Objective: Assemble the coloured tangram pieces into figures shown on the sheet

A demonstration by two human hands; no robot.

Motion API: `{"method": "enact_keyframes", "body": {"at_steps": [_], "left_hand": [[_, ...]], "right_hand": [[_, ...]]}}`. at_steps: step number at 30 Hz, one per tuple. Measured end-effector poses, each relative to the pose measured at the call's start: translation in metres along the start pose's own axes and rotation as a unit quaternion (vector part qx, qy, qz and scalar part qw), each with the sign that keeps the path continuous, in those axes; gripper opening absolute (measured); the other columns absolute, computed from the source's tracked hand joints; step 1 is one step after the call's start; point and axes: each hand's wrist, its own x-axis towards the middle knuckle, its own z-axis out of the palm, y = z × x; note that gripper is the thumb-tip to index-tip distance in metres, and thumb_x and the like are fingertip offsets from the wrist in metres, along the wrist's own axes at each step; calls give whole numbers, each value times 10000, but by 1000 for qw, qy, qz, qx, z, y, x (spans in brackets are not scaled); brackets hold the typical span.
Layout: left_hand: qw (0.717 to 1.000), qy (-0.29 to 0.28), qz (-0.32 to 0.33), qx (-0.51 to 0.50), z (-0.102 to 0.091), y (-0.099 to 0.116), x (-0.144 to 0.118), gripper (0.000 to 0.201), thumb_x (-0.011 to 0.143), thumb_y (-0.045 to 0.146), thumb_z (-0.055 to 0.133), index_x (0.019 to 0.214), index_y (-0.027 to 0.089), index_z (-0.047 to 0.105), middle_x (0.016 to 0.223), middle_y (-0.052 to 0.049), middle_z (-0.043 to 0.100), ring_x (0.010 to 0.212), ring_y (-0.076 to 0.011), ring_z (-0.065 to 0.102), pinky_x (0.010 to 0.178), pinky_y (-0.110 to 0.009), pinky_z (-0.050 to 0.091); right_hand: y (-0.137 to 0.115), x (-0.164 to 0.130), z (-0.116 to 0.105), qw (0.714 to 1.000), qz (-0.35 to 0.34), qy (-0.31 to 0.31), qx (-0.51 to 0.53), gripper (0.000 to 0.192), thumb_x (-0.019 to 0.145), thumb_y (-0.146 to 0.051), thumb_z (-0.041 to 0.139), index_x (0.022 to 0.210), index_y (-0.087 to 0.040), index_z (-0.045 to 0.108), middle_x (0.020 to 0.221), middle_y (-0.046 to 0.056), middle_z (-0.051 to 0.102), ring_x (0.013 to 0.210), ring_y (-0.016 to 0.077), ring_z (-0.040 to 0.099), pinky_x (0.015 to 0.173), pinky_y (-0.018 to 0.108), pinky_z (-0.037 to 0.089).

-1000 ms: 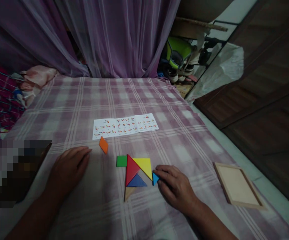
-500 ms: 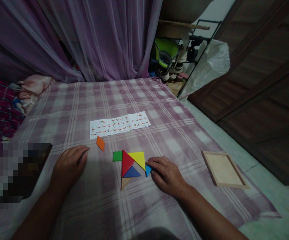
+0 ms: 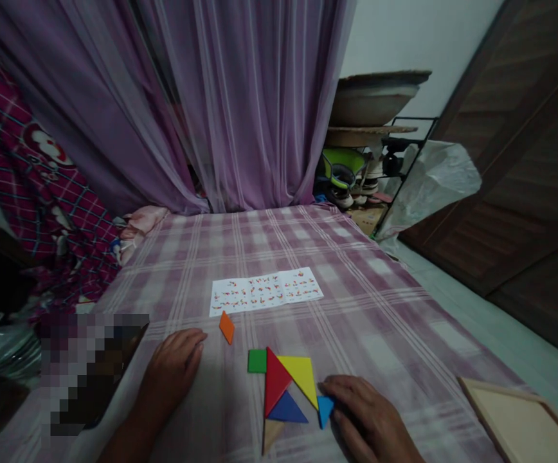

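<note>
My left hand (image 3: 177,360) rests on the checked cloth, fingers loosely stretched and holding nothing. Just beyond its fingertips lies an orange parallelogram tile (image 3: 227,328). My right hand (image 3: 363,411) has its thumb and index finger around a small light blue triangle tile (image 3: 325,410), whose corner meets a yellow triangle tile (image 3: 301,376). Left of the yellow one, a red triangle tile (image 3: 276,381) touches a green square tile (image 3: 257,361). Below are a dark blue triangle tile (image 3: 288,409) and a wood-coloured tile (image 3: 272,434). Behind them lies a printed sheet of small coloured figures (image 3: 267,292).
A shallow wooden tray (image 3: 515,411) sits at the right, cut off by the frame. To the left is a dark flat object (image 3: 110,386), partly pixelated. Purple curtains (image 3: 260,116) hang behind the bed. A rack with shoes (image 3: 356,186) stands at the back right.
The view has tilted up, so everything appears lower and further right. My right finger has shifted slightly off the light blue triangle, showing more of it. The other tiles keep their arrangement.
</note>
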Motion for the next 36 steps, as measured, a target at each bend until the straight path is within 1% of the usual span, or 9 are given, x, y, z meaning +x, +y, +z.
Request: {"method": "enact_keyframes", "body": {"at_steps": [3, 6, 9, 12, 15, 23, 27, 31, 36], "left_hand": [[1000, -7, -5, -4, -1, 1, -1, 306, 954, 355, 421, 1041, 251, 695, 1050, -54, 738, 988, -232, 674, 856, -384, 526], [1000, -11, -5, -9, -1, 0, -1, 307, 958, 362, 420, 1038, 251, 695, 1052, -56, 737, 986, -231, 673, 855, -385, 524], [1000, -11, -6, -12, -1, 0, -1, 301, 960, 368, 428, 1048, 251, 691, 1059, -57, 735, 993, -232, 671, 862, -391, 520], [1000, -16, -10, -14, -1, 0, -1, 301, 960, 364, 425, 1046, 250, 690, 1057, -56, 735, 995, -232, 670, 868, -396, 519], [1000, -22, -15, -17, -2, 1, 0, 304, 958, 358, 421, 1046, 250, 691, 1055, -57, 735, 995, -232, 670, 868, -397, 521], [999, -34, -21, -19, -2, 1, 0, 300, 952, 349, 428, 1056, 257, 694, 1060, -52, 735, 1002, -236, 670, 864, -406, 525], [999, -27, -22, -17, -2, 1, 0, 312, 953, 361, 421, 1047, 251, 697, 1054, -59, 737, 998, -237, 669, 871, -408, 521], [999, -29, -16, -16, -4, 2, 1, 314, 952, 361, 418, 1046, 244, 694, 1059, -59, 737, 993, -237, 670, 869, -407, 522], [999, -23, -18, -14, -6, 6, 5, 328, 940, 368, 405, 1012, 239, 698, 1032, -72, 740, 993, -253, 667, 883, -415, 514]], "right_hand": [[3, 0, 0, 1000, -7, 5, -5, 410, 848, -138, 550, 1237, -252, 616, 1062, 75, 731, 942, 206, 720, 782, 296, 625], [5, -1, -2, 999, 3, 31, 12, 367, 871, -136, 530, 1199, -259, 636, 1043, 61, 741, 932, 190, 727, 785, 265, 621], [9, -4, -2, 996, 61, 62, 27, 280, 912, -160, 512, 1124, -253, 670, 1022, 61, 745, 933, 186, 728, 790, 251, 617], [12, -7, -1, 992, 107, 66, 30, 226, 933, -222, 526, 1079, -244, 697, 1019, 72, 746, 937, 202, 729, 792, 265, 621], [12, -7, -1, 992, 107, 61, 29, 223, 938, -255, 528, 1065, -243, 711, 1005, 73, 750, 918, 208, 735, 777, 270, 627], [12, -5, -2, 994, 103, 39, 23, 240, 944, -259, 517, 1083, -243, 712, 1018, 85, 752, 925, 224, 737, 781, 297, 634], [13, -8, -1, 993, 111, 38, 17, 239, 940, -261, 524, 1093, -250, 708, 1032, 71, 749, 945, 216, 730, 802, 297, 629], [12, -8, 0, 993, 113, 23, 16, 247, 938, -240, 517, 1103, -249, 701, 1030, 74, 744, 945, 215, 725, 797, 310, 629], [3, 0, -3, 992, 117, 35, 31, 252, 927, -203, 487, 1057, -230, 700, 978, 75, 738, 908, 206, 715, 767, 324, 620]]}}
